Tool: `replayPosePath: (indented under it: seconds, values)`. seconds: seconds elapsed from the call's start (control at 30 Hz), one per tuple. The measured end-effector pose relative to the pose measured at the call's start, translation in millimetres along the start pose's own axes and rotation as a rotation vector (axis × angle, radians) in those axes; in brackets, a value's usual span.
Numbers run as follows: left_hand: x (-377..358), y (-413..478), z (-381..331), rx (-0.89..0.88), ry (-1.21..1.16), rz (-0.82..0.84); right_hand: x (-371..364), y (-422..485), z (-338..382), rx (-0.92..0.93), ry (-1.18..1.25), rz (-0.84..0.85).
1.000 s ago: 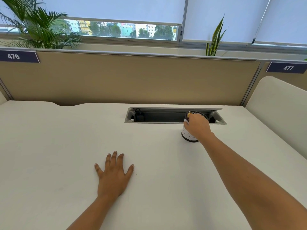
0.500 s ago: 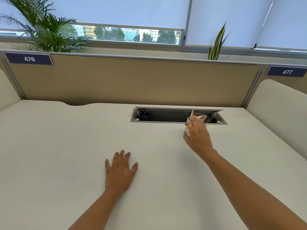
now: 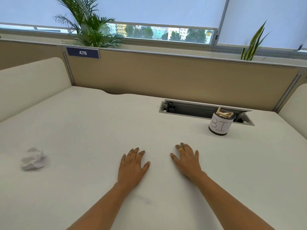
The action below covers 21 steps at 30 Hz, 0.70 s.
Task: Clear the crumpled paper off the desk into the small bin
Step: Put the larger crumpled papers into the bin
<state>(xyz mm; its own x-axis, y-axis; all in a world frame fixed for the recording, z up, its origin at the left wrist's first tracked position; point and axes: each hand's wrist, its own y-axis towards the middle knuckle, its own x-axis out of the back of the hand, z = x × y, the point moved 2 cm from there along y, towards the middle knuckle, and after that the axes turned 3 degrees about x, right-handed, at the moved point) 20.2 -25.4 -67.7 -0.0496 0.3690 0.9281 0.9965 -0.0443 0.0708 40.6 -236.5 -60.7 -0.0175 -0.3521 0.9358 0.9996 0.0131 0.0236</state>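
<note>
A crumpled paper (image 3: pixel 32 159) lies on the white counter (image 3: pixel 93 123), well to the left of the left hand (image 3: pixel 132 166). Both hands rest flat, fingers (image 3: pixel 132 152) spread apart and empty, the right hand (image 3: pixel 186 161) just beside the left. Beyond the right fingers stands the small bin (image 3: pixel 220 122), crumpled paper showing inside it.

— That palm (image 3: pixel 93 29) behind the partition (image 3: pixel 166 77) is leafy; it stands right above the blue "476" tag (image 3: pixel 82 52).

— And off to the right, a snake plant (image 3: pixel 253 44) pokes up past the same beige panel.

— The blinds (image 3: pixel 149 10) are drawn most of the way. Through the strip of window (image 3: pixel 159 33) beneath them you see trees and pale buildings.

— The grey cable tray (image 3: pixel 191 109) sunk into the far side lies open, with a black plug (image 3: pixel 171 107) at its left end.

— White rounded side screens (image 3: pixel 31 83) on the left and the right.
</note>
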Motion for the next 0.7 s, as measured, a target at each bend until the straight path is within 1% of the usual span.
replayPosePath:
  seconds: [0.13,0.33,0.5,0.7]
  values:
    - [17,-27,40,0.093,0.004,-0.037,-19,-5,55,0.128,0.011,0.087]
    - [58,-63,124,0.258,0.03,-0.128,-46,-3,154,0.315,0.005,0.21]
    - [90,-93,191,0.392,0.022,-0.203,-64,-4,239,0.469,-0.003,0.287]
    - [116,-110,254,0.487,0.056,-0.258,-79,-3,326,0.602,0.012,0.329]
